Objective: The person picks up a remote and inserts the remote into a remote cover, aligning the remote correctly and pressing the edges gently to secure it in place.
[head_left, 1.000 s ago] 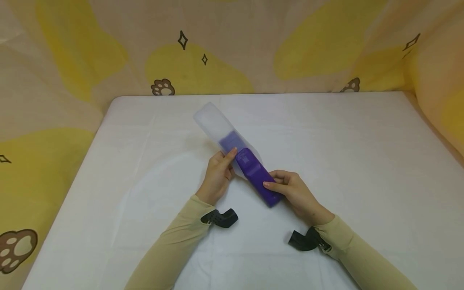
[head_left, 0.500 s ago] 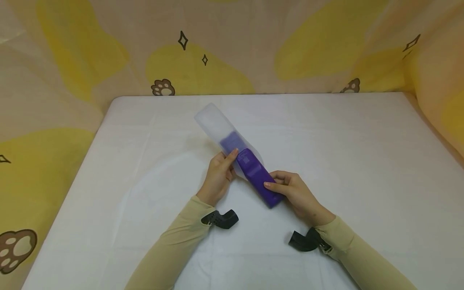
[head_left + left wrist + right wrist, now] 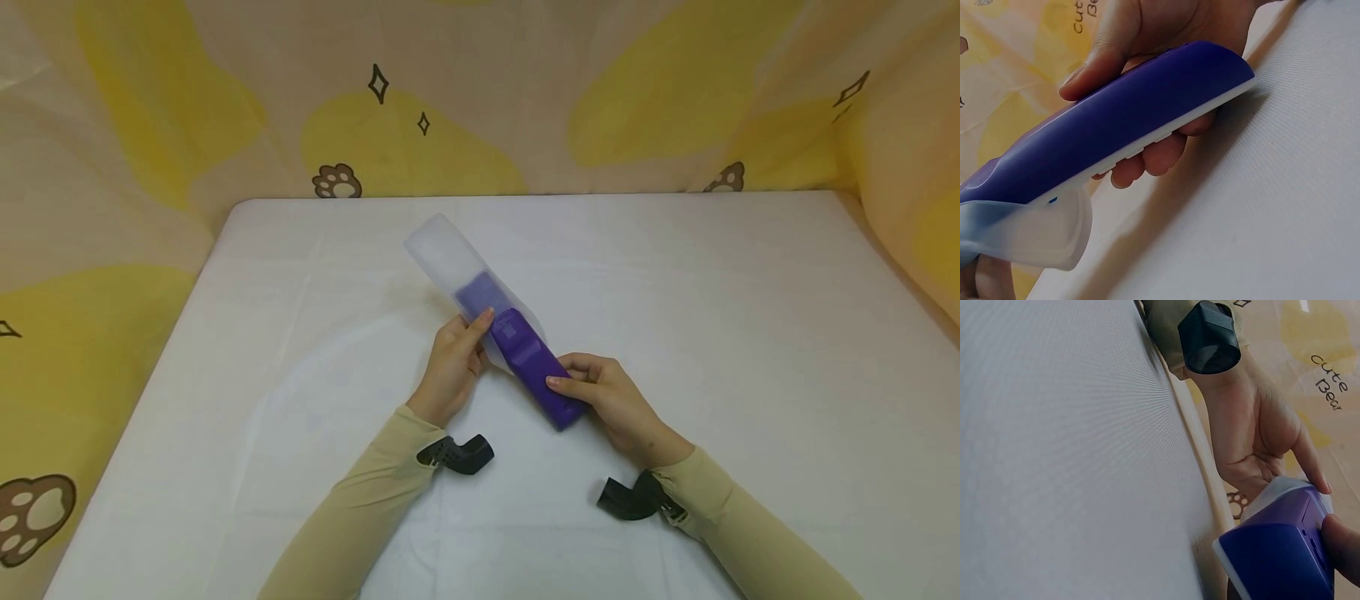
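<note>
A long purple tool (image 3: 536,367) with a white underside is partly inside a frosted translucent sleeve (image 3: 438,250). Its kind is not plain from these views. The left hand (image 3: 448,367) pinches the sleeve near its mouth, thumb on top. The right hand (image 3: 611,404) grips the bare purple end between thumb and fingers. In the left wrist view the purple body (image 3: 1147,112) slants upward, with the right fingers curled under its white edge. Seen from the right wrist, the left hand (image 3: 1247,425) reaches over the sleeve's far side. Both hands hold the tool above the white table.
The white table (image 3: 750,333) spreads around the hands. A yellow and cream curtain (image 3: 525,100) with paw prints hangs behind it. Black wrist cameras, on the left (image 3: 461,454) and right (image 3: 633,497) sleeve cuffs, jut inward.
Hands, tool and sleeve shift only very slightly to the right and down. The grips stay the same.
</note>
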A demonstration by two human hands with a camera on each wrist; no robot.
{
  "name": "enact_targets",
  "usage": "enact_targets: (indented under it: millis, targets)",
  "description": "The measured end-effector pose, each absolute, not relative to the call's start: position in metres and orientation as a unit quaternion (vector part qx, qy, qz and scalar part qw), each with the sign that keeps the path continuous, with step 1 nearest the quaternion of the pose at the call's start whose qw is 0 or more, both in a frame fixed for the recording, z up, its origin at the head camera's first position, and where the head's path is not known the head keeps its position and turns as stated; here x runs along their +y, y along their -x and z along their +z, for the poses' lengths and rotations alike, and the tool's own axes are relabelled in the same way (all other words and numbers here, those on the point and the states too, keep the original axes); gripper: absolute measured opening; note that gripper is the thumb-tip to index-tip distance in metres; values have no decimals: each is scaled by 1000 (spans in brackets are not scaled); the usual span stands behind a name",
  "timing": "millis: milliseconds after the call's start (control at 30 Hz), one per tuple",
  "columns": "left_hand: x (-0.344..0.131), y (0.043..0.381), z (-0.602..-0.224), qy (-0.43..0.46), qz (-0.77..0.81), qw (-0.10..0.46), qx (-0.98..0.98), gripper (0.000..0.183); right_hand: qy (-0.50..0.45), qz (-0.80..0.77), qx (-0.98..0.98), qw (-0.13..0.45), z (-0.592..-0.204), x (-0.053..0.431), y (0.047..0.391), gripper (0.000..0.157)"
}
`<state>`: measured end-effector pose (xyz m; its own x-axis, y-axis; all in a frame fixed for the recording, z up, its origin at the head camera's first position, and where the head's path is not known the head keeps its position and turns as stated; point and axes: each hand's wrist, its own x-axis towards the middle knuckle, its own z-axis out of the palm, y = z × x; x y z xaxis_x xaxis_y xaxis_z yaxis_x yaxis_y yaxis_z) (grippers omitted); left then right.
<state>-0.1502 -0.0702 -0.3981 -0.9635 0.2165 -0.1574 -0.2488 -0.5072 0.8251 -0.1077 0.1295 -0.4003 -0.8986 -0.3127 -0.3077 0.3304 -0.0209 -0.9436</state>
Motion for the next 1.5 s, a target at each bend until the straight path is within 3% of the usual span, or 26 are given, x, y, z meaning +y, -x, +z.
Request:
enact_targets:
  millis: [1500]
  targets:
    - [-65, 150, -400, 28, 849, 129, 512, 6, -1, -725, 654, 214, -401, 129, 108, 23]
